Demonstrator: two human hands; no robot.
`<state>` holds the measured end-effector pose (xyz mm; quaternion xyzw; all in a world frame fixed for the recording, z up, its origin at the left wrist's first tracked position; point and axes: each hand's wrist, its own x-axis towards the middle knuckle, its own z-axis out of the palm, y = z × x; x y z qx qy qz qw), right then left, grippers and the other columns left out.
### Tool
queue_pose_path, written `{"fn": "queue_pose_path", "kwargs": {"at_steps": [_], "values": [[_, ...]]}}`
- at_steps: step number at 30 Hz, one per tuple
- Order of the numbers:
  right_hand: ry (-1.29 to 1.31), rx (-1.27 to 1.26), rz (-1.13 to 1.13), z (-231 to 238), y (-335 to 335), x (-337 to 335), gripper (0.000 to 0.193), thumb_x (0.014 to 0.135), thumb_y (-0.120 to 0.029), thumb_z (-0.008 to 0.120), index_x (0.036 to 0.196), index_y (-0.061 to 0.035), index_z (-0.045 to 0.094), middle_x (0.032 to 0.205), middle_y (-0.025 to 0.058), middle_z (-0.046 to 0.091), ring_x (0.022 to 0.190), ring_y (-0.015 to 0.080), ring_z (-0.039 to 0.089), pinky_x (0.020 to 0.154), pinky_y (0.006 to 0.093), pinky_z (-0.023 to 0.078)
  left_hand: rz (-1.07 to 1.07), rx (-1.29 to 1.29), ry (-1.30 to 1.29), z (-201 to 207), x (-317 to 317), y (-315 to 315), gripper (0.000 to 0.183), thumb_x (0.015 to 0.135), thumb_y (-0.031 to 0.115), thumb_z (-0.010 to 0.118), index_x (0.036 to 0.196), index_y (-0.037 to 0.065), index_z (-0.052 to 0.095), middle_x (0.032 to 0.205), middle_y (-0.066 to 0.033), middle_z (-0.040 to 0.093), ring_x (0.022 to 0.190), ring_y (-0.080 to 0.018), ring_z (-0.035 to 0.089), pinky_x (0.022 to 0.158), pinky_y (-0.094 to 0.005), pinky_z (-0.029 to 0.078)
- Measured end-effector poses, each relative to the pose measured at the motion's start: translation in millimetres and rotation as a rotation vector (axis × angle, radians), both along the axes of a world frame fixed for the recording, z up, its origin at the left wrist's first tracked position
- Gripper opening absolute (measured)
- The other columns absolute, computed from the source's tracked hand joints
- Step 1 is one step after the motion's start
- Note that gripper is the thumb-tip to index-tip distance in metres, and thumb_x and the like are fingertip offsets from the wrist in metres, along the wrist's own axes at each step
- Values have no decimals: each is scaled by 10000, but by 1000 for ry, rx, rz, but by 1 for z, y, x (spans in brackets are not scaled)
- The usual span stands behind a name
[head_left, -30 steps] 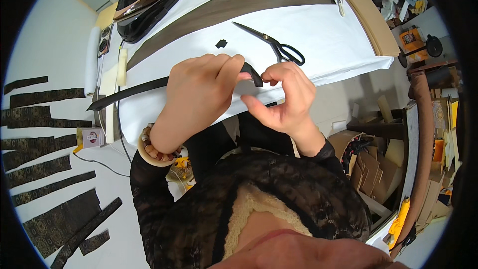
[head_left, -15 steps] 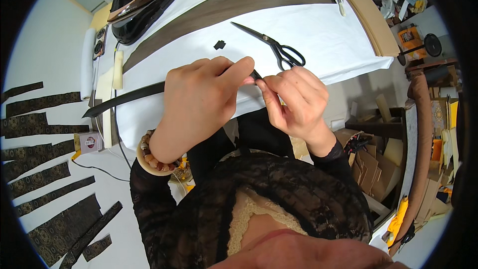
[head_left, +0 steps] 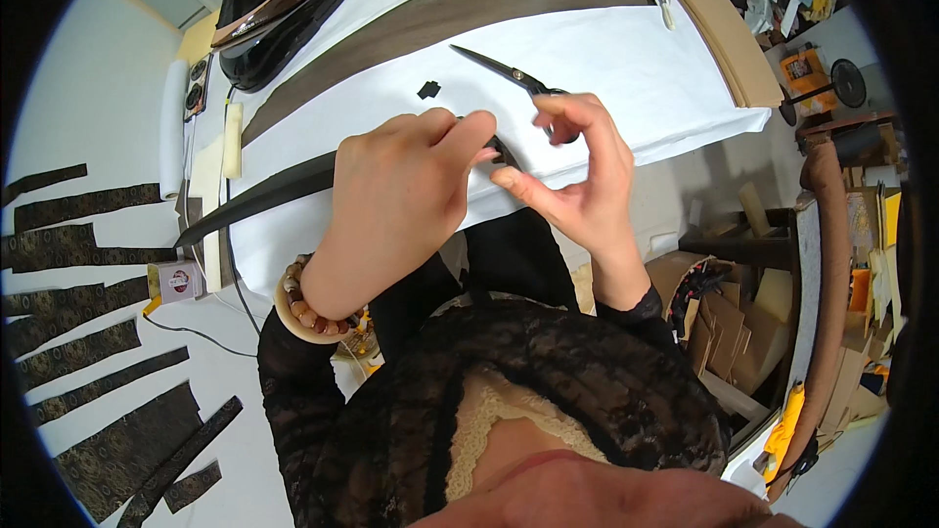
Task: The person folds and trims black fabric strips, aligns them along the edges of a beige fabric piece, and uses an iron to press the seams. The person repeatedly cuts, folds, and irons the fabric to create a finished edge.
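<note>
The strip (head_left: 269, 194) sticks out left of the left grip (head_left: 403, 171). Beyond that grip, on the bench (head_left: 469, 2), are a scrap (head_left: 428, 90), scissors (head_left: 517, 74) to the right, and an iron (head_left: 284, 22) to the left.

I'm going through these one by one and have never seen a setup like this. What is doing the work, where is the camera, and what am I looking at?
There is no machine: a person works with two bare hands. The camera sits on the person's head and looks down through a fisheye lens, so straight edges bend.

The left hand, with beads and a bangle at its wrist, holds a black strip that trails off to the left. The right hand is open near the strip's other end, with nothing visible in its grasp.

On the white sheet lie black scissors, partly hidden by the right hand, and a small black piece. Beyond, at the left, is a dark iron.
</note>
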<state>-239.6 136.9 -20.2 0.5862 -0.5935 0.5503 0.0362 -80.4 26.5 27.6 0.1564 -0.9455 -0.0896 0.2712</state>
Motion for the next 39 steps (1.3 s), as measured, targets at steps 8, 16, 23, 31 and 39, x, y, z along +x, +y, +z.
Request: {"fn": "queue_pose_path", "kwargs": {"at_steps": [8, 16, 23, 31, 39], "values": [[-328, -139, 163, -24, -19, 13, 500, 741, -134, 810, 1164, -6, 575, 1137, 150, 638, 1042, 239, 636, 896, 331, 499, 47, -33, 18, 2, -16, -1, 167, 842, 187, 686, 862, 96, 548, 595, -28, 569, 518, -227, 594, 441, -341, 410], [-656, -127, 208, -13, -32, 20, 263, 852, -53, 720, 1079, 25, 615, 1003, 82, 690, 930, 119, 658, 878, 277, 518, 119, -129, 44, 11, -22, -4, 111, 829, 133, 699, 911, 74, 652, 681, -97, 652, 555, -277, 626, 474, -344, 462], [-631, -157, 142, -6, -41, 17, 146, 888, -43, 676, 1007, 34, 640, 889, 71, 712, 812, 107, 689, 767, 232, 538, 138, -265, 184, 2, -25, -9, 165, 805, 171, 714, 915, 72, 640, 721, -39, 645, 595, -213, 631, 492, -311, 469], [-588, -192, 140, -1, -49, 9, 104, 905, -47, 646, 966, 37, 658, 790, 63, 715, 747, 99, 700, 695, 209, 534, 141, -407, 239, -10, -28, -17, 219, 800, 185, 713, 1003, 106, 693, 828, 20, 647, 668, -143, 620, 524, -271, 465], [-580, -77, 161, 4, -53, 3, 119, 949, -65, 611, 998, 33, 659, 824, 24, 685, 765, 47, 607, 680, 195, 475, 121, -430, 241, -9, -29, -27, 224, 797, 165, 710, 1016, 121, 701, 826, 18, 629, 641, -144, 599, 521, -279, 458]]}}
